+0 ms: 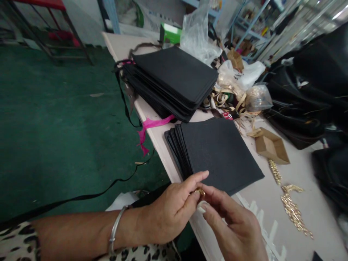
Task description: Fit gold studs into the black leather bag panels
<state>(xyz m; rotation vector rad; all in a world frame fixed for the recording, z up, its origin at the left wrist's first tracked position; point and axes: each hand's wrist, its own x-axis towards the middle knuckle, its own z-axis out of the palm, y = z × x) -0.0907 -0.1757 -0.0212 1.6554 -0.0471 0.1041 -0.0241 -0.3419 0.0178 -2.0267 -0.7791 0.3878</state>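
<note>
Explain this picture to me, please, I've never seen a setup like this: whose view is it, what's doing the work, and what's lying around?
There's no robot here, just a person's bare hands. The single picture comes from a camera worn on that person's head, looking forward and down.

The left hand, with a silver-coloured bracelet at its wrist, holds a small gold-coloured piece. The right hand has its fingertips at the piece; whether they grip it too is hard to tell.

On the table lie two stacks of black panels, a nearer one and a taller one behind. To the right are an open cardboard box and gold-coloured chains.
</note>
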